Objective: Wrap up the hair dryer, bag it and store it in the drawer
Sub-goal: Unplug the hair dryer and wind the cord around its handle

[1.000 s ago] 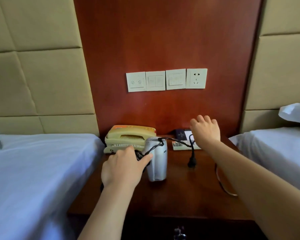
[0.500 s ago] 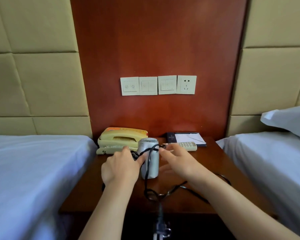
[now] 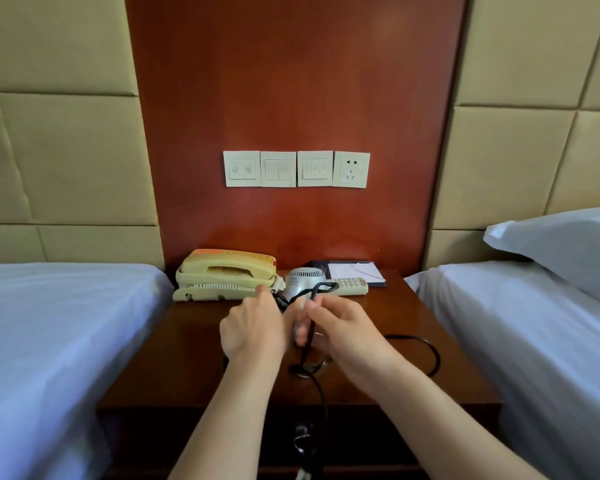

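A small silver hair dryer (image 3: pixel 300 282) stands on the wooden nightstand (image 3: pixel 406 317), right of the phone. My left hand (image 3: pixel 252 329) grips its lower body and hides most of it. My right hand (image 3: pixel 340 327) pinches the black cord (image 3: pixel 430 355) against the dryer's right side. One turn of cord lies over the dryer's top. The slack loops across the nightstand to the right, and the plug end hangs over the front edge, blurred, near the bottom of the view.
A beige telephone (image 3: pixel 226 275) sits at the back left of the nightstand. A remote control (image 3: pixel 350 285) and a notepad (image 3: pixel 355 270) lie behind the dryer. Wall switches and a socket (image 3: pixel 351 169) are above. Beds (image 3: pixel 49 341) flank the nightstand on both sides.
My right hand came back from the wall socket area with the cord and closed in on the dryer. The plug now dangles over the nightstand's front edge. The left hand stayed on the dryer.
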